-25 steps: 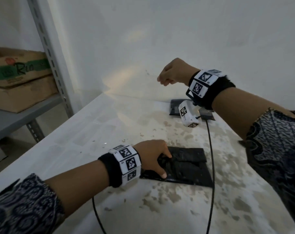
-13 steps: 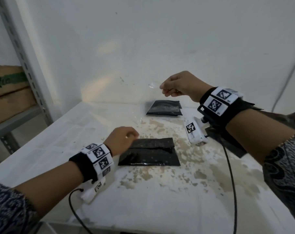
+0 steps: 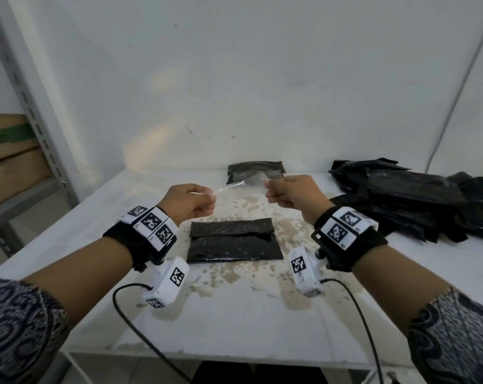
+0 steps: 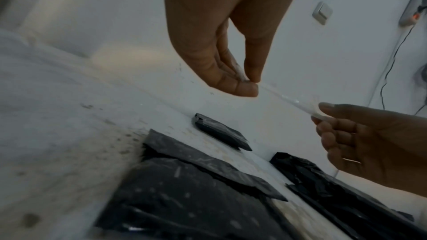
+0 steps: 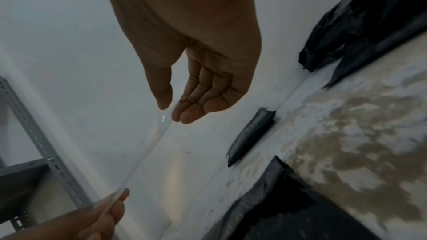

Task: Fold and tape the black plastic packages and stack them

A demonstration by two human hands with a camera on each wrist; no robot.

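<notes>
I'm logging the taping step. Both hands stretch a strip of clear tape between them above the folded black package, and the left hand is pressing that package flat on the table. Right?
Not quite. The left hand is not pressing the folded black package; it is raised above it, pinching one end of the clear tape, while the right hand pinches the other end. The head view shows this.

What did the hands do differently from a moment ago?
The left hand let go of the folded black package and rose to pinch one end of the clear tape strip. The right hand pinches the other end, so it stretches between them. The package stayed on the table.
</notes>
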